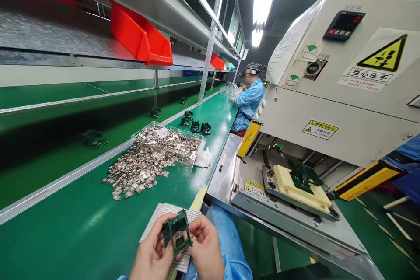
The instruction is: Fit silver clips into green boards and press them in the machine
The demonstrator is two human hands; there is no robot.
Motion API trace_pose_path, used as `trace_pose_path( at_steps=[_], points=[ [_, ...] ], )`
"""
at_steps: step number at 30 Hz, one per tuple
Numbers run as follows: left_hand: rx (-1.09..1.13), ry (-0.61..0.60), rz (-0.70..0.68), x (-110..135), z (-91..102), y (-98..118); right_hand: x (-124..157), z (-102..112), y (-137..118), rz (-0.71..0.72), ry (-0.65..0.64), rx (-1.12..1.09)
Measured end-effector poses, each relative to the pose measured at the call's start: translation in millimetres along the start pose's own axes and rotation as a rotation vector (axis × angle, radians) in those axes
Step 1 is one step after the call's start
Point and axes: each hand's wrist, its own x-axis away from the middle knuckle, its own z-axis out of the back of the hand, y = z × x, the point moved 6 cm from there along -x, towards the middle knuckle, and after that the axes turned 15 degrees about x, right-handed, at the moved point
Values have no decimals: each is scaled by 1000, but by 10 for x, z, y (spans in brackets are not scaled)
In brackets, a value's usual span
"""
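My left hand [149, 251] and my right hand [206, 245] both hold a green circuit board [176, 229] by its edges, low in the view. Part of a perforated silver sheet [155, 222] lies beneath and behind my hands. Beyond them, a large pile of small metal pieces [144, 166] spills across the green workbench [65, 245] from a clear plastic tray [185, 138]. To my right, another green board [305, 178] sits on a cream fixture [315, 197] inside a press machine [341, 74].
Several green boards [196, 126] stand along the bench beyond the pile, beside a white cloth [203, 158]. Red bins [139, 37] sit on a shelf above. A co-worker in a blue smock [249, 100] sits farther along the bench. Warning labels mark the press.
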Motion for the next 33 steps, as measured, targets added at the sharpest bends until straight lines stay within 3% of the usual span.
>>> trace_pose_path(
  at_steps=[5,11,14,18,23,27,33],
  points=[
    [66,70,-36,133,-131,-4,115,100,77,23,-29,-30],
    [60,-39,38,212,-242,-107,264,235,189,73,17,-29],
    [-100,-145,11,102,-167,7,291,412,186,115,134,12],
    [-287,-82,-124,-207,9,257,182,568,306,19,163,155],
    [-277,-89,-161,-452,-75,277,31,288,398,30,-76,187],
    [-290,-115,-139,-431,-136,201,45,163,506,44,-44,127],
    [-235,-121,-57,-371,-89,220,87,100,798,-37,-116,-1]
  ],
)
